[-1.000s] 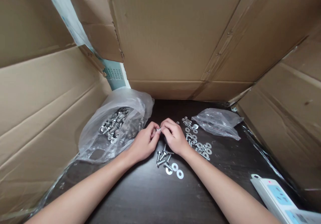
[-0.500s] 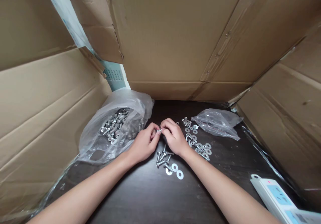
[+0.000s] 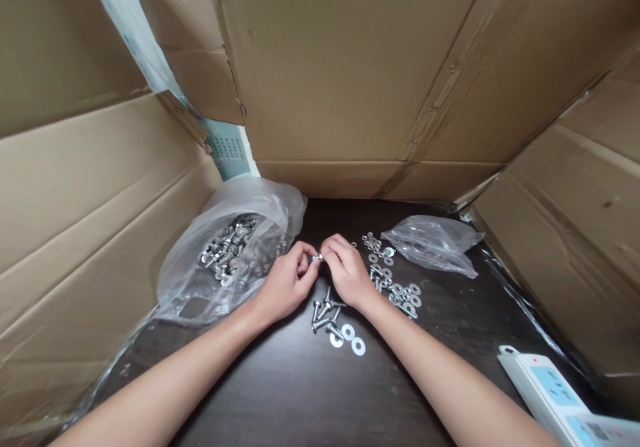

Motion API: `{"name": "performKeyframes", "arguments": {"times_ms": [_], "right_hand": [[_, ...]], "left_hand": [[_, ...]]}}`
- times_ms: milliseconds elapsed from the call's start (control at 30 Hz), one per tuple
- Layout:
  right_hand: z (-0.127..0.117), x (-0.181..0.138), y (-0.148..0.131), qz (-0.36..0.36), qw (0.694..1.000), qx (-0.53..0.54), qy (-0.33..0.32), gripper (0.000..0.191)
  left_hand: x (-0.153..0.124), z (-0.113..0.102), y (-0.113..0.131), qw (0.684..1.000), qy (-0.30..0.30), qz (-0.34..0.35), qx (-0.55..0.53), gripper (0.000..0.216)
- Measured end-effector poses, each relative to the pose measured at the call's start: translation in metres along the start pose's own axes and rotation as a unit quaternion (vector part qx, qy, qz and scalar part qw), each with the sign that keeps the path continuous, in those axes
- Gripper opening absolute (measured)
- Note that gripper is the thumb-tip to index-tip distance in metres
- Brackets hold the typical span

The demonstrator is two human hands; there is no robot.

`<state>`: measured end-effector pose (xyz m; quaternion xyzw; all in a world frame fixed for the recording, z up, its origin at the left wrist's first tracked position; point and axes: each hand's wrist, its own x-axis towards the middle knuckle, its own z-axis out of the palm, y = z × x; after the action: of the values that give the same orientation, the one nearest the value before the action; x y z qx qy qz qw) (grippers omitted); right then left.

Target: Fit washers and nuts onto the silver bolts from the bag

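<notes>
At twelve o'clock the cardboard (image 3: 350, 67) was tan; at ten, the panel (image 3: 227, 147) teal with rows of dark marks. At six, bolts (image 3: 323, 325) were silver, washers (image 3: 353, 349) paler, the tabletop (image 3: 280, 393) dark brown. At four, the power strip (image 3: 521, 377) was white with light-blue sockets (image 3: 543, 379) and a red light (image 3: 536, 360).

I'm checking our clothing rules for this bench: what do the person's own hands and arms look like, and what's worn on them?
The left hand and right hand are gloveless. Both forearms are bare, with no sleeves, watch or bracelet in view. Some fingers are hidden, so rings can't be ruled out.
</notes>
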<state>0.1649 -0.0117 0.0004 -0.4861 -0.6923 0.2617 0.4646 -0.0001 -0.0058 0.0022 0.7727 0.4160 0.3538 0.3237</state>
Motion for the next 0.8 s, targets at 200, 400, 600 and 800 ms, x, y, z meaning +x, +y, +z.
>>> {"name": "performKeyframes", "arguments": {"times_ms": [200,400,600,800], "right_hand": [[-0.0022,-0.0006,0.0005,-0.013,1.0,0.018,-0.01,0.01],[-0.0009,-0.0004,0.0036,-0.021,1.0,0.014,-0.018,0.015],[0.0006,-0.0002,0.0054,-0.028,0.999,0.01,-0.022,0.022],[0.0025,0.0,0.0053,-0.02,0.999,-0.002,-0.026,0.029]], "left_hand": [[-0.0005,-0.0007,-0.0003,1.0,-0.004,-0.007,-0.005,0.013],[-0.0004,-0.0008,-0.0014,1.0,-0.014,-0.002,-0.006,0.013],[0.0,-0.0005,-0.0008,1.0,-0.016,0.003,-0.006,0.013],[-0.0001,-0.0001,-0.0014,1.0,-0.015,-0.004,-0.008,0.014]]}}
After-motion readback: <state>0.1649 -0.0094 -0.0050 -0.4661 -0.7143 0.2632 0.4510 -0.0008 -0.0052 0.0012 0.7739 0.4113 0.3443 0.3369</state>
